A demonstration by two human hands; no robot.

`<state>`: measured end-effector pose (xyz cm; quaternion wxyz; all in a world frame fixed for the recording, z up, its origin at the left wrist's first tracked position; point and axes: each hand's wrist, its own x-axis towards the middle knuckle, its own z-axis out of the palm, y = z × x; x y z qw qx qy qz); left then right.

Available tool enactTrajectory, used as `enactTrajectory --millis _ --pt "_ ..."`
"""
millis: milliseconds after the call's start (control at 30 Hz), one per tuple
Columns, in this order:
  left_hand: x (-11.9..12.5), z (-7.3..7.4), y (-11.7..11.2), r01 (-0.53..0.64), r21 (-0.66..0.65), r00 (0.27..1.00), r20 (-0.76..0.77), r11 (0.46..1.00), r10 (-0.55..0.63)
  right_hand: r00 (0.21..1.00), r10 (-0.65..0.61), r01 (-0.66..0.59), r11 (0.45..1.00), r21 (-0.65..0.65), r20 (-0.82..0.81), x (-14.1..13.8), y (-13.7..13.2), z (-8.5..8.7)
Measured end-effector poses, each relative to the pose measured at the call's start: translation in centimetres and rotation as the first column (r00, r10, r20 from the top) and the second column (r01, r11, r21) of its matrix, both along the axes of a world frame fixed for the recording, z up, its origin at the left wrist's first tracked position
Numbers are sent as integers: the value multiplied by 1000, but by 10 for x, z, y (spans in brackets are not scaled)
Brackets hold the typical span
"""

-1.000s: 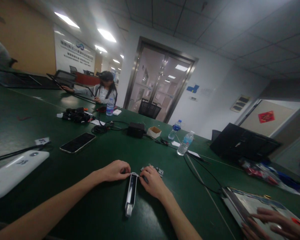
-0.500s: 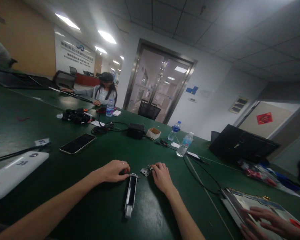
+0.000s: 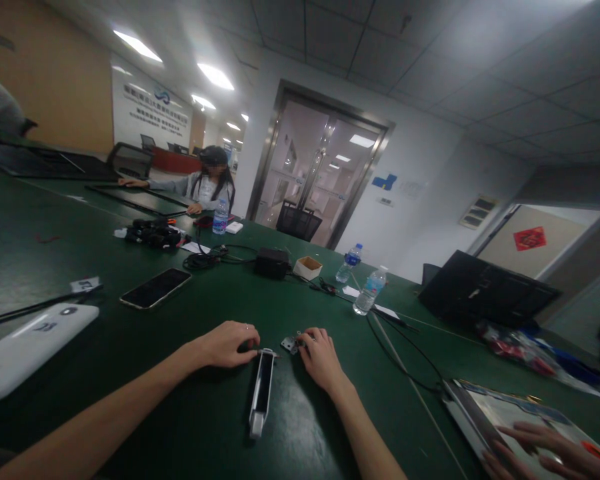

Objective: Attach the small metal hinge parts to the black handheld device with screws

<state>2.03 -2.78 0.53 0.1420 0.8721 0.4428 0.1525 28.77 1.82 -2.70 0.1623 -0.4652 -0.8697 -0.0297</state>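
Note:
A long narrow trough-shaped piece (image 3: 262,393), white with a dark inside, lies lengthwise on the green table in front of me. A thin pin sticks out sideways at its far end. My left hand (image 3: 233,343) is closed, with thumb and forefinger pinched at the far left corner of this piece. Just right of that end lies a small grey metal plate (image 3: 289,345) with holes. Over its right side my right hand (image 3: 321,358) is curled, fingertips down on small metal bits that they partly hide. What exactly those fingers pinch is too small to tell.
A phone (image 3: 156,288) and a white device (image 3: 35,350) lie left. Beyond my hands are a black box (image 3: 272,263), a small open carton (image 3: 308,268), cables and water bottles (image 3: 370,291). Another person's hand (image 3: 545,447) rests on a panel at right; someone sits across the table.
My right hand has shifted slightly left, closer to the metal plate, covering more of the small bits. My left hand and the long piece stay put. Across the table, the person's dark frame has tilted down.

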Motion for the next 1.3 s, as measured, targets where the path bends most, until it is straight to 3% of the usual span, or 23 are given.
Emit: enactTrajectory --millis 800,1300 --pt "0 2 -2 -9 -5 1000 -1 1000 9 999 -48 47 998 -38 -17 0 1 1" --pt "-1 2 -3 -17 28 1000 11 999 16 1000 -8 5 994 -105 -24 7 3 4"
